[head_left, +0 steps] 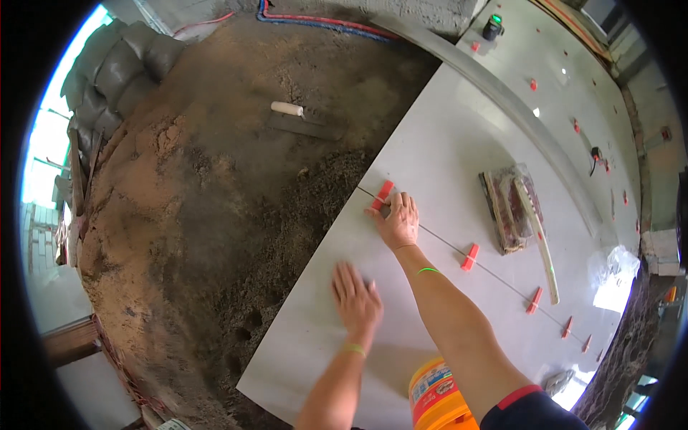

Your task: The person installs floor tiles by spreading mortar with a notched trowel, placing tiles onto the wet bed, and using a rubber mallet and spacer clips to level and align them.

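My right hand (398,222) is at the seam between two large pale tiles, fingers curled and thumb against the lower end of a red levelling wedge (384,192). Part of its grip is hidden by the hand. My left hand (357,301) rests palm down on the nearer tile (287,365), fingers stretched out and empty, close to the tile's left edge. Along the same seam sit several more red wedges, the nearest being this wedge (470,256). A green light line crosses my right forearm.
Left of the tiles lies brown mortar bed (208,193) with a white-handled trowel (288,109). A plastic-wrapped block (504,215) and a long pale handle (537,236) lie on the tile. A long metal straightedge (502,93), a green-lit device (493,27) and a yellow bucket (434,394) are around.
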### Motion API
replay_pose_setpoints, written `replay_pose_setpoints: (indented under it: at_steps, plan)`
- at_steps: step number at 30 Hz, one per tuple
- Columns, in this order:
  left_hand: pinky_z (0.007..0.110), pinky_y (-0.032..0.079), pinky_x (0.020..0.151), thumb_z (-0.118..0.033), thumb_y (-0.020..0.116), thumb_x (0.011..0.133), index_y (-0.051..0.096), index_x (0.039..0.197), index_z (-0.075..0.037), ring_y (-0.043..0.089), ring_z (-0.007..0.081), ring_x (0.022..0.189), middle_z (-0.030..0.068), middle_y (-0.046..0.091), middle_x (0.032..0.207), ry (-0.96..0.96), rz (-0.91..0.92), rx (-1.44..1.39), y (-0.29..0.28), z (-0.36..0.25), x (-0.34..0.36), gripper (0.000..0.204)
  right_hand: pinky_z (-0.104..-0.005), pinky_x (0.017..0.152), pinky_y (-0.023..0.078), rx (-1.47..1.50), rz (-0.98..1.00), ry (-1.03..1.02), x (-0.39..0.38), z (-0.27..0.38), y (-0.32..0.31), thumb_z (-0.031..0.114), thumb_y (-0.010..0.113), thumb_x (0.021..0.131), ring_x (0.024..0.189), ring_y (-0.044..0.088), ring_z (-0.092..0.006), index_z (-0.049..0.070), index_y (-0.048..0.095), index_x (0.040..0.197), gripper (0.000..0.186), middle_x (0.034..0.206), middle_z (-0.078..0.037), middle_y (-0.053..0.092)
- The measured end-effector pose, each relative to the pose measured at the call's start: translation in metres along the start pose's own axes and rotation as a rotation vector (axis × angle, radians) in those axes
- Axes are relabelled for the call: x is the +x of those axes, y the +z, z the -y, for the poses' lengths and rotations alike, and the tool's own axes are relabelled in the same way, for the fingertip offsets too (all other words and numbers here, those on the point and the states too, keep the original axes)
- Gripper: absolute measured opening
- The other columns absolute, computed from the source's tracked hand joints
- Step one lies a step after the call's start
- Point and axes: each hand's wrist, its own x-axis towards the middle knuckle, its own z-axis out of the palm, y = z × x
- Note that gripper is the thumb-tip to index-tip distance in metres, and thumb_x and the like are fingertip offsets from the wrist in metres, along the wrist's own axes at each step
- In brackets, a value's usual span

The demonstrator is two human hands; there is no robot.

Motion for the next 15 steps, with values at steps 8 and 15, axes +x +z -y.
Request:
replay_pose_setpoints:
  at_steps: [8,15]
  plan:
    - [0.051,0.011,0.122,-0.038,0.043,0.098,0.025,0.153,0.006,0.013,0.0364,0.152,0.0199,0.017,0.163,-0.105,0.024,0.014,-0.008,0.017,-0.03,0.073,-0.047,0.109,0.037,-0.252,-0.065,0.268,-0.032,-0.095,-0.212,0.048,0.07,0.088,0.13,0.044,-0.0391,0.0,0.043,0.143,0.078,0.141,-0.023,0.045]
    - [0.051,0.011,0.122,-0.038,0.043,0.097,0.026,0.153,0.005,0.015,0.0351,0.152,0.0198,0.018,0.163,-0.096,0.009,-0.009,0.0,0.003,-0.024,0.072,-0.0277,0.034,0.033,0.106,0.309,0.853,-0.029,-0.181,-0.312,0.069,0.042,0.096,0.036,0.042,-0.0106,0.007,0.055,0.076,0.067,0.055,-0.002,0.048]
